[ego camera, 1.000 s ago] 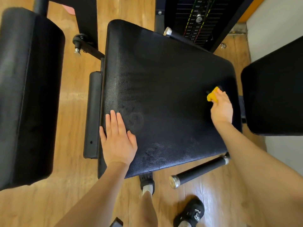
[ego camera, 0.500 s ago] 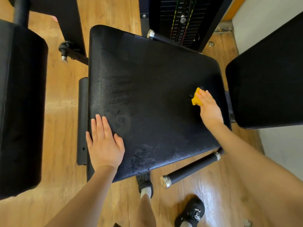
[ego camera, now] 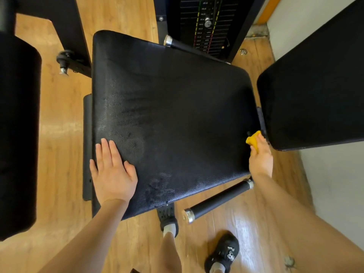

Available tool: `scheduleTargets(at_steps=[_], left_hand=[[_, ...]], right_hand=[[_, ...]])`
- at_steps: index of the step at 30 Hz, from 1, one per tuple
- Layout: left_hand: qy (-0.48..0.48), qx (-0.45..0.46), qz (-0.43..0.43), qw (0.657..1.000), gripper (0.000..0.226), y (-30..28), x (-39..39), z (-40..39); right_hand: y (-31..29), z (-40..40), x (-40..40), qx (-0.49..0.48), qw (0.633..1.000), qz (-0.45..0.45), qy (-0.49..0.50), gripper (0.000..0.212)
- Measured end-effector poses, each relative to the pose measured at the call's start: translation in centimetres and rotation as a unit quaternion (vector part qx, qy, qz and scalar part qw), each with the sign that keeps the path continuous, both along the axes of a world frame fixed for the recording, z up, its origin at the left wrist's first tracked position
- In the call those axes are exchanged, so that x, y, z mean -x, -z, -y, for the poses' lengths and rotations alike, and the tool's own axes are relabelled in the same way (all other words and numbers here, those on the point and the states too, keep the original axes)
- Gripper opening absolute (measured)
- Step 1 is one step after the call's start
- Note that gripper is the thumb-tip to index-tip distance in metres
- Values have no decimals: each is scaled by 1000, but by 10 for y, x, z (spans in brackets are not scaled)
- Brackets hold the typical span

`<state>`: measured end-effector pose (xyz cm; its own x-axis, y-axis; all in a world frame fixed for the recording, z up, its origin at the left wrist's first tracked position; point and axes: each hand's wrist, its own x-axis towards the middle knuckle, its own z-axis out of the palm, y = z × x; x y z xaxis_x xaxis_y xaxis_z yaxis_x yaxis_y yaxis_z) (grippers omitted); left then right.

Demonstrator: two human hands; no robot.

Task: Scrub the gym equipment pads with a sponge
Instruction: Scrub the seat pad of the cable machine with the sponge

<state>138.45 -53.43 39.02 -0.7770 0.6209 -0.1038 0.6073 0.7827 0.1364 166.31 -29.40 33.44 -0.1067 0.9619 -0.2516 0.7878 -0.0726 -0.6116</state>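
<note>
Hidden: sponge [ego camera: 253,141] mostly covered by the curled fingers of the right hand [ego camera: 261,158]; outer pads cut off by the frame.
Sponge: yellow, gripped at the seat pad's [ego camera: 173,119] right edge.
Left hand [ego camera: 113,174]: flat, fingers straight, pressing the seat pad, well left of the grip.
Pads: three, black; the right pad [ego camera: 319,91] just beyond the grip, the left pad [ego camera: 17,134] farthest.

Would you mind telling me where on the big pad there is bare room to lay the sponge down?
The pad is bare between the left hand and the right hand holding the sponge, and toward the weight stack. It is crowded at the right edge by the neighbouring pad.
</note>
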Motion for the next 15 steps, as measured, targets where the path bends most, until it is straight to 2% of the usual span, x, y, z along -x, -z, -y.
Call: scheduleTargets(at_steps=[4, 7, 10, 13, 15], left_hand=[[-5, -4, 3, 1000, 69, 0, 1, 0], [-4, -1, 2, 1000, 68, 0, 1, 1], [0, 4, -2, 1000, 68, 1, 1, 0], [0, -1, -3, 1000, 68, 1, 0, 1], [0, -2, -4, 1000, 68, 1, 0, 0]], right_hand=[[-3, -6, -3, 10, 1000, 3, -4, 34], [-4, -7, 14, 11, 998, 3, 64, 42], [-9, 7, 56, -11, 993, 32, 109, 42], [-16, 32, 110, -56, 998, 10, 9, 26], [-20, 56, 146, -59, 995, 4, -78, 26]])
